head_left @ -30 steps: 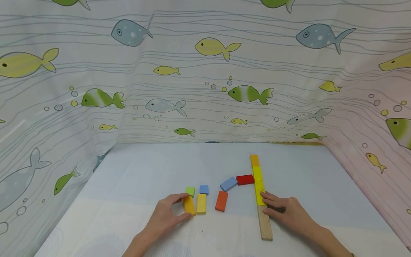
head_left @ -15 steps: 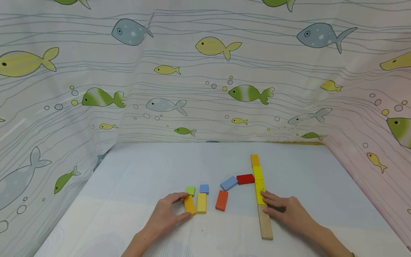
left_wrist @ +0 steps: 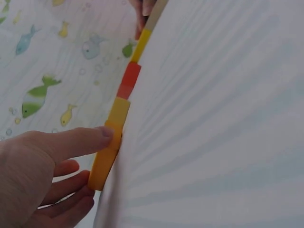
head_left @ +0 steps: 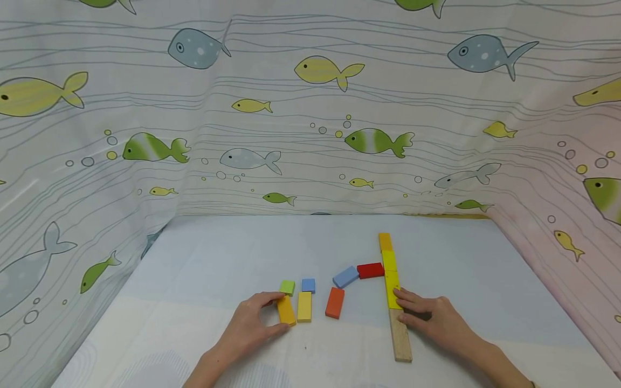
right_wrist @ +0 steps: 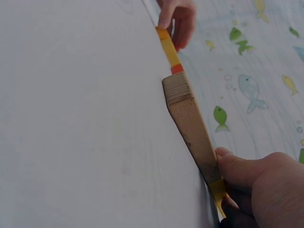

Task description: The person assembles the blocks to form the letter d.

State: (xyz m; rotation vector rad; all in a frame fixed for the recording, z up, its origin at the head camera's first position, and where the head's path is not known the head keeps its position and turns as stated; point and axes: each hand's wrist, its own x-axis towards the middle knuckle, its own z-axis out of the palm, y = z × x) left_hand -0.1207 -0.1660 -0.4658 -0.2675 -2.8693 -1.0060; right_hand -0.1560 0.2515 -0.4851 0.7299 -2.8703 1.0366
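Note:
In the head view my left hand pinches an orange block by its two ends, thumb at the near end. The block lies on the table, beside a pale yellow block and just in front of a light green block. Farther right, my right hand rests along the right side of a straight row. Its fingers touch a bright yellow block, and the thumb touches a plain wooden block. The right wrist view shows that thumb against the wooden block's side.
Between the hands lie a small blue block, an orange-red block and a longer blue block. A dark red block meets the row, which an orange block ends at the back. Fish-print cloth surrounds the table.

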